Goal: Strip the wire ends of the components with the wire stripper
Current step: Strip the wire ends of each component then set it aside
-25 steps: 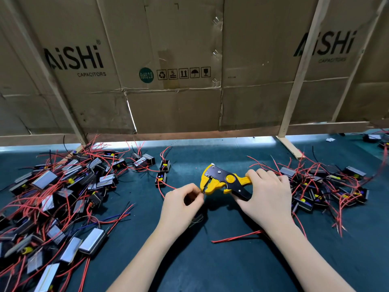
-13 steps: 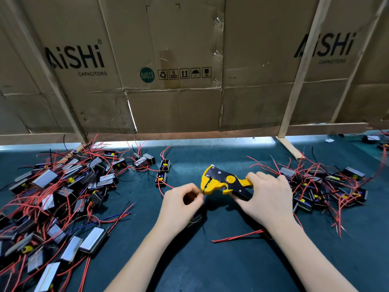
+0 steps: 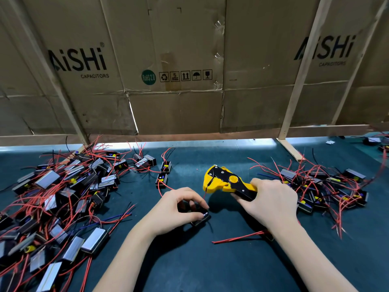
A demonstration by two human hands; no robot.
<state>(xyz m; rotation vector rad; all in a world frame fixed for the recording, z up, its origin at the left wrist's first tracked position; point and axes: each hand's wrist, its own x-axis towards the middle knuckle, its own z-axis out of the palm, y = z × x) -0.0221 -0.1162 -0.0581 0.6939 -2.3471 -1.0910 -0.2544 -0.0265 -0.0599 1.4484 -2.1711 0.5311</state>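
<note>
- Our right hand point(image 3: 271, 202) is wrapped round the handles of the yellow-and-black wire stripper point(image 3: 226, 183), which we hold just above the dark green mat point(image 3: 189, 266), its head pointing left toward our other hand.
- Our left hand point(image 3: 177, 209) has its fingers curled down over a small black component point(image 3: 200, 218) lying on the mat, pinching it between thumb and fingertips.
- A thin red wire point(image 3: 205, 193) runs up from that component to the stripper's head; we cannot tell whether the blades are biting on it.
- To our left a large heap of components point(image 3: 59, 199) covers the mat: black blocks with silvery faces, tangled in red leads and a few black and blue ones.
- Two single components point(image 3: 164, 172) lie apart from that heap, one behind the other, just beyond our left hand.
- To our right a smaller heap of components point(image 3: 328, 186) sits beside and partly behind our right hand, its red leads splaying outward.
- A loose red lead point(image 3: 237, 238) lies on the mat and passes under our right wrist.
- Behind the mat stands a wall of flattened cardboard boxes point(image 3: 179, 60) printed "AiSHi CAPACITORS", braced by pale wooden battens point(image 3: 294, 89).
- A bright strip of light shows beneath the cardboard along the far edge of the mat.
</note>
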